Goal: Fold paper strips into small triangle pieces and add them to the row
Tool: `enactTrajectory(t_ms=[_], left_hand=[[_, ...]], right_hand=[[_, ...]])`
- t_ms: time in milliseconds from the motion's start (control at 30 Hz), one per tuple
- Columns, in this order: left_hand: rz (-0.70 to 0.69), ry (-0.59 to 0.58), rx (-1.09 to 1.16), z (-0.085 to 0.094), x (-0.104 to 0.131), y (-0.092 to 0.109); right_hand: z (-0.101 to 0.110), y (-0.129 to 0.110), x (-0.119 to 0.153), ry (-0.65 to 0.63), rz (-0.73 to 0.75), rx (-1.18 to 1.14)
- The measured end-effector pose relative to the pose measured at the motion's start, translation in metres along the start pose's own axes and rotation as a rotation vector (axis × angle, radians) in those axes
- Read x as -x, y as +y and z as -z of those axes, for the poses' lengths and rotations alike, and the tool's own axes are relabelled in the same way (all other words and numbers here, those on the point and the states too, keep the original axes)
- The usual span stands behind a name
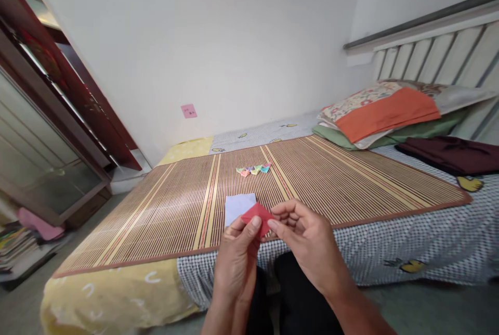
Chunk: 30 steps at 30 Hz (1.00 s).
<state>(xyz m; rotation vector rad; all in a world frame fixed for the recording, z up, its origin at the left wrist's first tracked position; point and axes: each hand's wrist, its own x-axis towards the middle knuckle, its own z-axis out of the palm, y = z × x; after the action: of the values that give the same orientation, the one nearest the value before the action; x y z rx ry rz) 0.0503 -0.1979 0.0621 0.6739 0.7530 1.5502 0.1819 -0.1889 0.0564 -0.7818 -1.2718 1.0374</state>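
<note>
A small piece of folded red paper (259, 213) is held up between both hands, above the front edge of the bed. My left hand (238, 252) pinches its left side, thumb on top. With thumb and fingertips, my right hand (307, 239) grips the paper's right corner. Just behind the red paper, a pale lavender square of paper (237, 206) lies on the striped bamboo mat (167, 215), partly covered by the hands. Farther back on the mat sits a row of small folded paper pieces (255, 170) in several pastel colours.
Pillows with an orange band (390, 114) are stacked at the back right, beside dark folded cloth (452, 154). A white radiator (440, 54) stands behind them. A pink note (189, 111) is on the wall. Books (17, 246) lie on the left.
</note>
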Motion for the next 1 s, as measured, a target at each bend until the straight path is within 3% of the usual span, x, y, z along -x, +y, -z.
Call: enactTrajectory(t_ms=[267,467,733,1000], left_hand=[[-0.136,0.078,-0.057,0.001,0.004,-0.001],[-0.096,0.058,0.027,0.001,0.002,-0.001],[-0.163,0.071,-0.059,0.011,-0.001,-0.001],[-0.210,0.020,-0.234,0.014,-0.001,-0.001]], right_hand=[[-0.003,-0.011,0.006,-0.124,0.096,0.329],[-0.008,-0.005,0.008,-0.118,0.238,0.455],[0.000,-0.006,0.007,-0.209,0.165,0.422],[0.002,-0.003,0.007,-0.388,-0.010,0.317]])
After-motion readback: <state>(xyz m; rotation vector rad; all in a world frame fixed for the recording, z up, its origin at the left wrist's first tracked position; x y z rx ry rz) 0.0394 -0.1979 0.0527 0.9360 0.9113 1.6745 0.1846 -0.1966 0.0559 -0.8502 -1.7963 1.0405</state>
